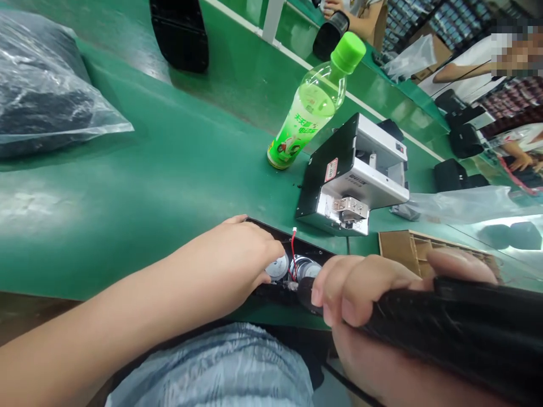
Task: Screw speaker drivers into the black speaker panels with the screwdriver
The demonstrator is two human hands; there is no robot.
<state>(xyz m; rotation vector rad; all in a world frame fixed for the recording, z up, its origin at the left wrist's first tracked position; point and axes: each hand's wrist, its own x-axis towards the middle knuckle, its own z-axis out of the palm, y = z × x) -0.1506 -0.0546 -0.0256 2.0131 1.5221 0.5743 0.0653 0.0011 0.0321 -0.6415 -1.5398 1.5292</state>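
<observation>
My left hand (246, 254) grips the left part of a long black speaker housing (316, 249) lying near the table's front edge. Its fingertips rest beside a round silver speaker driver (278, 267) inside. Another round driver (311, 270) sits further right, partly covered by my right hand. A red wire (292, 246) with a white plug sticks up between them. My right hand (360, 288) is wrapped around a black electric screwdriver (449, 322), tilted with its nose pointing down into the housing. The screwdriver's tip and the screw spot are hidden.
Beyond the housing stand a black-and-silver machine (354, 175) and a green-capped drink bottle (316, 104). A cardboard divider box (416, 249) is at right, a plastic-bagged dark bundle (46, 85) at left, a black case (180, 34) behind. Other people work at far tables.
</observation>
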